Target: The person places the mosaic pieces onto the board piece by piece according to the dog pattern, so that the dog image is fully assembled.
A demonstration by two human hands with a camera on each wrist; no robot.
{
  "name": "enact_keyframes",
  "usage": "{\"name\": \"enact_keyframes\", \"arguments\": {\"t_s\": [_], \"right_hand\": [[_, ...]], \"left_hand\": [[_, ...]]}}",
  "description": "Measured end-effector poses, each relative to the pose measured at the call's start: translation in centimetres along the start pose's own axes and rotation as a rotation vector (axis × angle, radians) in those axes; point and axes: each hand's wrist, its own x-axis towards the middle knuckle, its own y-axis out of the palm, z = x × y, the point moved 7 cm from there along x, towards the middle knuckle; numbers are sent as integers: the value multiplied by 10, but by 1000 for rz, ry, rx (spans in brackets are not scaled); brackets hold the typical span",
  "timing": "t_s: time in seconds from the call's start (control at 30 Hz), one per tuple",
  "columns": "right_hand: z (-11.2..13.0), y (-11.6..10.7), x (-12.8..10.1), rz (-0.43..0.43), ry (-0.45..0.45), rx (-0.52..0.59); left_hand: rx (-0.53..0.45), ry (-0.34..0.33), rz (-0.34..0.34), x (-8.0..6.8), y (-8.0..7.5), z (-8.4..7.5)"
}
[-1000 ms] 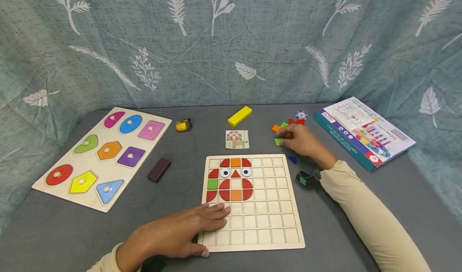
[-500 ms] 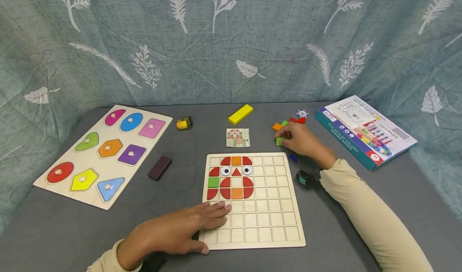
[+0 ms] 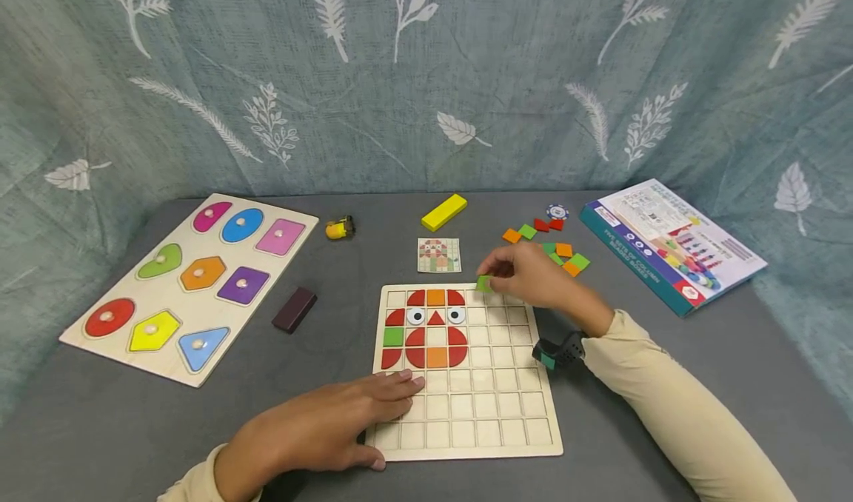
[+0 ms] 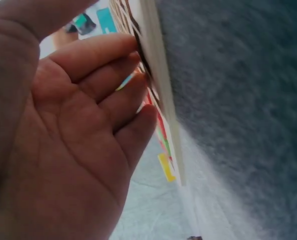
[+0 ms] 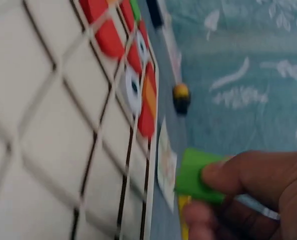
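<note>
A wooden grid board (image 3: 493,413) lies in front of me, with red, orange, green and eye-patterned tiles set in its upper left cells. My left hand (image 3: 333,420) rests on the board's lower left edge, fingers straight and spread over the wood. Between thumb and fingertips my right hand (image 3: 533,276) pinches a green square tile (image 5: 196,175), held over the board's top edge. Beyond the board lies a small picture card (image 3: 439,255) with a similar tile pattern. Loose orange, green and red tiles (image 3: 563,250) lie behind the right hand.
A shape puzzle board (image 3: 193,287) lies at the left, with a dark brown block (image 3: 295,310) beside it. Further back are a small yellow toy (image 3: 340,228), a yellow block (image 3: 444,212) and a poker chip (image 3: 557,212). A boxed set (image 3: 673,243) lies at the right.
My right hand has lifted the green tile from the loose pile and carried it left and toward me, to the board's top edge. The left hand stays in place.
</note>
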Motion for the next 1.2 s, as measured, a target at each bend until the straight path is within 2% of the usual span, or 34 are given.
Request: {"name": "enact_keyframes", "arguments": {"t_s": [0.13, 0.2, 0.37, 0.6, 0.87, 1.03, 1.2], "right_hand": [[14, 16, -2, 50, -10, -1], [21, 22, -2, 66, -39, -10], [36, 40, -7, 149, -110, 48], [42, 56, -21, 233, -90, 107], [54, 71, -26, 257, -175, 110], [60, 85, -27, 292, -189, 106], [66, 90, -28, 272, -206, 74]], "left_hand": [[-28, 0, -3, 0, 0, 3], [-44, -11, 4, 0, 0, 5], [-76, -21, 20, -1, 0, 8], [-123, -13, 45, -1, 0, 8], [-139, -19, 41, -1, -1, 9], [-104, -22, 39, -1, -2, 8], [-85, -25, 38, 0, -1, 7]]}}
